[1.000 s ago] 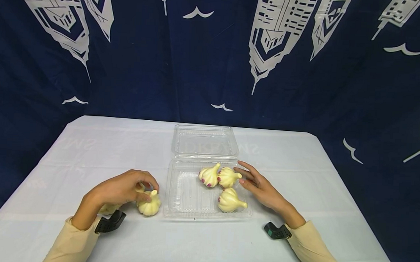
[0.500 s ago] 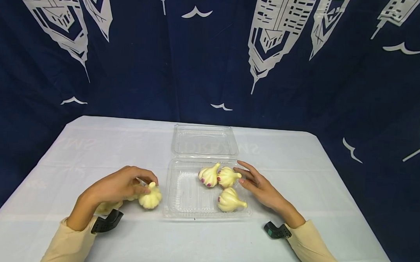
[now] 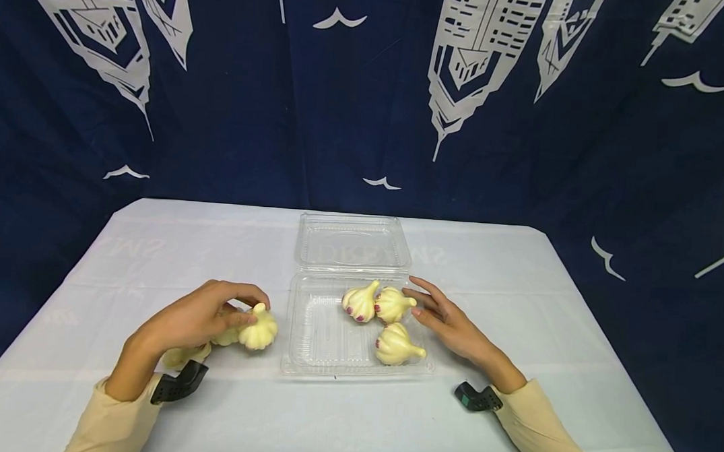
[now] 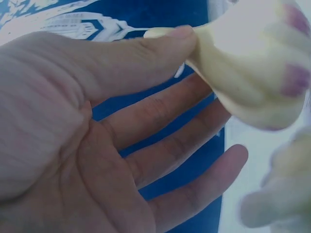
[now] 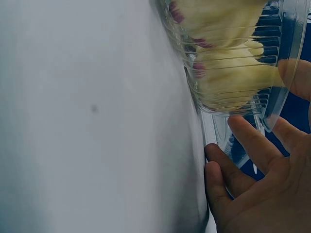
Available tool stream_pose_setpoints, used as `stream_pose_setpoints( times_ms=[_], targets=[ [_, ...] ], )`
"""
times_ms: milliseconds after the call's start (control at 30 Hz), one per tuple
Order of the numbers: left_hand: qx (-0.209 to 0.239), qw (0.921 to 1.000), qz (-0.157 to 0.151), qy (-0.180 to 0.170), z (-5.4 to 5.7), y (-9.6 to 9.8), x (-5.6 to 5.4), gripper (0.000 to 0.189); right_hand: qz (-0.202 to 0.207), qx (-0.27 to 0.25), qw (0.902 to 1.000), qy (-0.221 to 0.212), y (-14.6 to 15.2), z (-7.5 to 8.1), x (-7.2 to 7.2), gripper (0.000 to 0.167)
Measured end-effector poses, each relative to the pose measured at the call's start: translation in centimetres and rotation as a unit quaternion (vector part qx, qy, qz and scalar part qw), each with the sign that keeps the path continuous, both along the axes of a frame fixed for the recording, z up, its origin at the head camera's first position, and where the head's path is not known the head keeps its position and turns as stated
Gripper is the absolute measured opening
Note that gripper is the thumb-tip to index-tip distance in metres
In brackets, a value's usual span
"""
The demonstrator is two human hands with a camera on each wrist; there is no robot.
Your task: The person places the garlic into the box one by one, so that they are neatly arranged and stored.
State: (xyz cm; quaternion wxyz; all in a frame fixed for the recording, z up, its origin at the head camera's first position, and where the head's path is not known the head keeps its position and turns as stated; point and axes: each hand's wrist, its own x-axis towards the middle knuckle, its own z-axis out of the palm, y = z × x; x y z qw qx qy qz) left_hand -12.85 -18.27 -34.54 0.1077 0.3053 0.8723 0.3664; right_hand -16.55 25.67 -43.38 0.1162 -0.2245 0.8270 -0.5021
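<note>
Pale-yellow garlic bulb (image 3: 258, 327) just edged up the head view, so the pick looks made | grip of the left hand (image 3: 208, 315) pinches its neck, left of the clear tray (image 3: 317, 332) | three bulbs (image 3: 396, 347) inside | right hand (image 3: 453, 329) relaxed alongside

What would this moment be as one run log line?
left hand: pinches garlic bulb by stem | right hand: at right side of clear container | container: lid open, three bulbs inside

Navy printed backdrop (image 3: 349, 104), white cloth-covered table (image 3: 329, 420)
</note>
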Motion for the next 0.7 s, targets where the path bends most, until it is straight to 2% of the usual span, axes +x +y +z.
stream_pose_setpoints(
  times_ms=[267,400,700],
  targets=[
    [0.026,0.9985,0.001,0.049,1.2,0.9,1.1,0.018,0.002,0.0,1.0,0.002,0.0,0.0,0.0,0.061],
    [0.038,0.9975,0.004,0.06,1.5,1.9,1.6,0.021,0.001,0.002,1.0,0.002,0.0,0.0,0.0,0.061],
    [0.045,0.9966,-0.004,0.07,1.2,4.1,1.4,0.025,0.003,-0.004,1.0,-0.004,0.0,0.1,0.1,0.061]
  ],
)
